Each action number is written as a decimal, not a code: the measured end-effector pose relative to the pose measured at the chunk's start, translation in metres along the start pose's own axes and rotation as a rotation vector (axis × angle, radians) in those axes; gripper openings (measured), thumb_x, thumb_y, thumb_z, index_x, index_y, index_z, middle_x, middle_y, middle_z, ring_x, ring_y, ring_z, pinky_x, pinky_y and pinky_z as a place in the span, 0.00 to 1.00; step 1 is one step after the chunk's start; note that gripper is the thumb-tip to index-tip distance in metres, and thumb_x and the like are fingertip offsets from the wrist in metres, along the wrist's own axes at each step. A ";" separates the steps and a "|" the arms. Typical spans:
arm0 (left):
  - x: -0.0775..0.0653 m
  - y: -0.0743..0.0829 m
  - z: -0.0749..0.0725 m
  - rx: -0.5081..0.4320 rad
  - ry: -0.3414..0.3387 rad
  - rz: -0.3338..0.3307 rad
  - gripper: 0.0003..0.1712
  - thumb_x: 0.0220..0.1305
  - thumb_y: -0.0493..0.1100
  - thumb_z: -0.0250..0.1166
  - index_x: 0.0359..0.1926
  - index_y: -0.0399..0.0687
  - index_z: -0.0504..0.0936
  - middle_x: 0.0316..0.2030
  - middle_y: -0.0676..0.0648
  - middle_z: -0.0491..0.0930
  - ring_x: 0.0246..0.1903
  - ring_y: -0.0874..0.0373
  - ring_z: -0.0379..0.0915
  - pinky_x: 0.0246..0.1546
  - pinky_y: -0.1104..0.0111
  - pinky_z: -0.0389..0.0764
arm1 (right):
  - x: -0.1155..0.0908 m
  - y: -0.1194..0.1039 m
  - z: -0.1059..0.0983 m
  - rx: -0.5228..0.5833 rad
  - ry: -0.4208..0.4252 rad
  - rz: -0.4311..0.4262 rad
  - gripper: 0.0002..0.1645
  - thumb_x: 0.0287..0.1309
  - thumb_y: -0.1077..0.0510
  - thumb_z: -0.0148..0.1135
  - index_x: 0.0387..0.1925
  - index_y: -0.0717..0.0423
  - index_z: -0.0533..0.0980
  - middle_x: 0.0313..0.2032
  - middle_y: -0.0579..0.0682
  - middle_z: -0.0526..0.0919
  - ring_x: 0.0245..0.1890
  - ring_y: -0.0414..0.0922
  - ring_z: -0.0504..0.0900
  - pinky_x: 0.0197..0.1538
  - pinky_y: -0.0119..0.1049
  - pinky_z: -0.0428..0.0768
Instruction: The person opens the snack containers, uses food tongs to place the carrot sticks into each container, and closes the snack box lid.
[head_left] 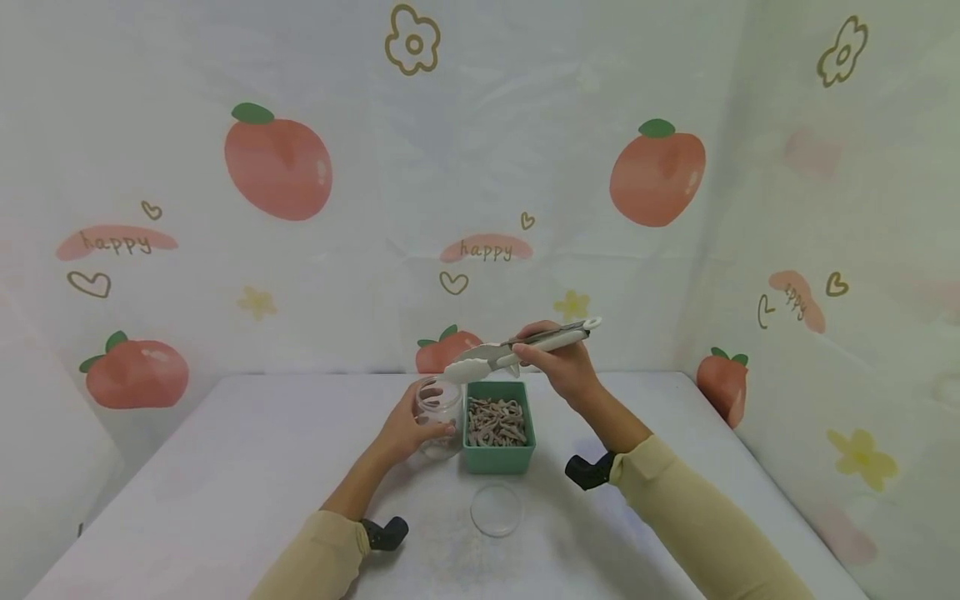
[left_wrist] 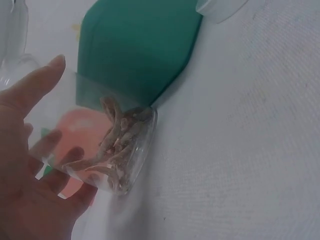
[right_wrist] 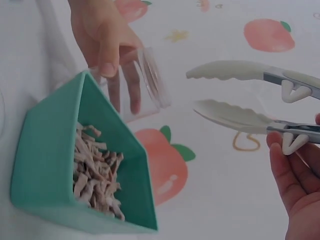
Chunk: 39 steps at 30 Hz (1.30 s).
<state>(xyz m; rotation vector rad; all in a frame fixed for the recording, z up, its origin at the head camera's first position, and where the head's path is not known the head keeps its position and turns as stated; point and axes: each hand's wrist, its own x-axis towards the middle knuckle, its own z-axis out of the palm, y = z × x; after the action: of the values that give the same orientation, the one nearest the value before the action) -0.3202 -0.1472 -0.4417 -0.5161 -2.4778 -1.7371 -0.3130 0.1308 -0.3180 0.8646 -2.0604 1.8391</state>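
Note:
My left hand (head_left: 399, 431) holds a clear jar (head_left: 441, 407) upright on the table, thumb on one side and fingers round the other. At its bottom, in the left wrist view, lie several brownish dried strips (left_wrist: 116, 134). My right hand (head_left: 567, 368) grips a pair of white-tipped kitchen tongs (head_left: 497, 362) above the jar and the green box (head_left: 498, 461). In the right wrist view the tongs' scalloped tips are apart, with nothing between them. The box, right beside the jar, holds a heap of greyish-brown strips (head_left: 497, 423).
A clear round lid (head_left: 497, 509) lies on the white table (head_left: 262, 483) in front of the box. Behind the table hangs a white cloth (head_left: 360, 292) printed with red fruit. A black wrist device (head_left: 588, 472) sits at the right cuff, another (head_left: 386, 533) at the left.

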 end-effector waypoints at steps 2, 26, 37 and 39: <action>-0.004 0.010 -0.001 -0.005 -0.009 -0.013 0.49 0.52 0.38 0.75 0.71 0.45 0.57 0.65 0.39 0.68 0.68 0.40 0.56 0.64 0.46 0.60 | -0.002 0.002 -0.005 -0.016 0.011 -0.004 0.12 0.59 0.66 0.65 0.42 0.71 0.77 0.37 0.65 0.83 0.32 0.44 0.83 0.39 0.37 0.82; 0.002 -0.001 0.000 0.033 0.038 0.010 0.49 0.49 0.43 0.77 0.69 0.43 0.61 0.62 0.41 0.71 0.64 0.43 0.62 0.63 0.46 0.61 | -0.031 0.027 -0.030 -0.084 -0.009 0.121 0.19 0.56 0.65 0.68 0.47 0.72 0.74 0.44 0.68 0.80 0.41 0.47 0.82 0.44 0.33 0.79; 0.001 -0.001 0.002 0.080 0.046 0.003 0.46 0.50 0.41 0.77 0.68 0.43 0.64 0.61 0.43 0.73 0.63 0.45 0.64 0.61 0.47 0.64 | -0.041 0.046 -0.029 -0.067 -0.117 0.230 0.26 0.54 0.65 0.69 0.52 0.71 0.70 0.50 0.71 0.74 0.44 0.50 0.78 0.44 0.35 0.79; 0.001 0.000 0.002 0.081 0.047 -0.001 0.45 0.50 0.41 0.77 0.68 0.44 0.64 0.61 0.44 0.73 0.63 0.45 0.64 0.61 0.47 0.63 | -0.042 0.047 -0.028 -0.076 -0.132 0.224 0.26 0.54 0.66 0.69 0.52 0.71 0.70 0.49 0.72 0.75 0.42 0.49 0.78 0.42 0.34 0.78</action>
<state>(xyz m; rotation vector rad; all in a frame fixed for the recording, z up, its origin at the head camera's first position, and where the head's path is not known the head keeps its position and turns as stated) -0.3207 -0.1451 -0.4421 -0.4621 -2.5039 -1.6218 -0.3129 0.1701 -0.3747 0.7822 -2.3790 1.8412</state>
